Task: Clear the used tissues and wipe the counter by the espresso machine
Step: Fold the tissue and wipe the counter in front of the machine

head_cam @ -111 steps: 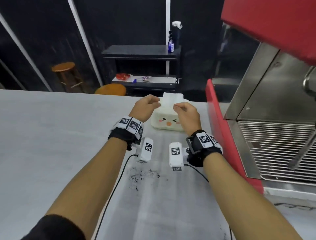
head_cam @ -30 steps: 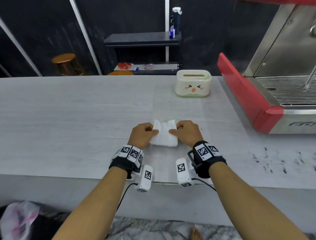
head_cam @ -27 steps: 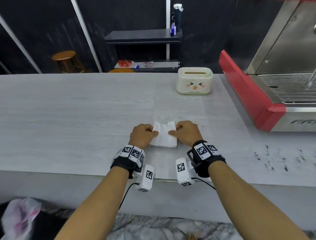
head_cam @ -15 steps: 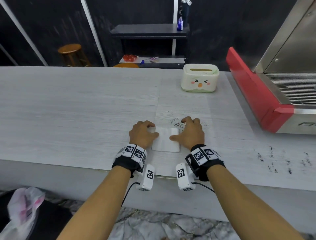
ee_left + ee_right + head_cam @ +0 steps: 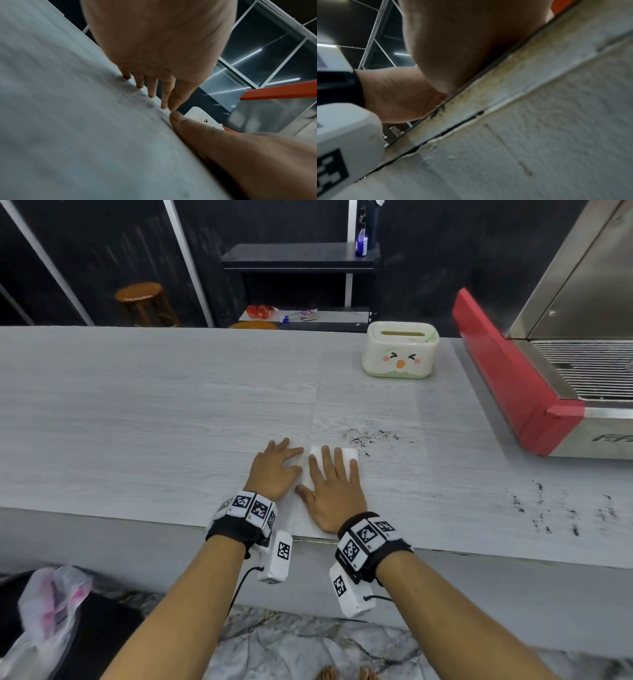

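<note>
step: wiping just starting, tissue [image 5: 346, 455] pressed flat on counter [image 5: 154, 412]
right hand [image 5: 330, 486]: fingers straight, flat on tissue
left hand [image 5: 274, 469]: fingers spread flat, touching tissue's left edge
grounds [image 5: 370, 437]: dark specks just far-right of tissue; more scattered at right near espresso machine [image 5: 534, 392]
next: likely push tissue far-right through the specks, keeping pressure even
</note>
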`<state>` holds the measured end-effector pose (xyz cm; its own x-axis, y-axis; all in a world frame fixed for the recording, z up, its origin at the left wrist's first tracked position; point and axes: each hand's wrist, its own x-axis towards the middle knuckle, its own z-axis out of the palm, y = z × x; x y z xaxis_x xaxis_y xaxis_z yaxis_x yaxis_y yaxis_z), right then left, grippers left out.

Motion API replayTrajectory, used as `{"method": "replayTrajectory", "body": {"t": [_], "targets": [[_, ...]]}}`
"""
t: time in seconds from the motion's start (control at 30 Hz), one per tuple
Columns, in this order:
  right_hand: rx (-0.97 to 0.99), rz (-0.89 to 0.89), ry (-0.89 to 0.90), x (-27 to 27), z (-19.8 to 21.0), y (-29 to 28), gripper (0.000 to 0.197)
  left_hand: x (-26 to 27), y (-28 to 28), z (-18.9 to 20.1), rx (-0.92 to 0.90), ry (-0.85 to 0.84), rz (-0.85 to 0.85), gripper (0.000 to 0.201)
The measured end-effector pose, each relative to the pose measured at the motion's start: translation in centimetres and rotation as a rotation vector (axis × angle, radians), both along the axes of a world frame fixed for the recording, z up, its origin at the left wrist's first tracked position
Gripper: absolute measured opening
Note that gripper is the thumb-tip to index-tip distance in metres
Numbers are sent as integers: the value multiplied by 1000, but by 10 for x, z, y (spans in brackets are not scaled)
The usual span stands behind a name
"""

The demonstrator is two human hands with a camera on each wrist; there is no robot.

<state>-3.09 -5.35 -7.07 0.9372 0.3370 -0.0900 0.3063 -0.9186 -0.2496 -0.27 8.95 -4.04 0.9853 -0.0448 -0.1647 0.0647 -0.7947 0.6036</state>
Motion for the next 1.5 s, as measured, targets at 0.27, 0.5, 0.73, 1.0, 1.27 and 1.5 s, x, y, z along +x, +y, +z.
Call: {"method": "replayTrajectory", "body": {"t": [0.27,0.5,0.73,1.0,1.27,1.5], "targets": [[-5,-42,13,-2,1,-29,72,-7,4,-11,-11,-74,-17,50],[-19,-149,53,-12,8,-81,72,-5,2,-9,-53,-49,7,48],[173,-195,173,6,42,-88,73,8,2,21,-188,9,46,44],[187,-14,139,48,51,-12,72,40,1,26,-134,10,58,47],[6,40,244,78,32,3,73,61,10,7,-39,46,7,51],[-104,57,267,80,27,-15,75,64,11,5,27,97,-37,55]]}}
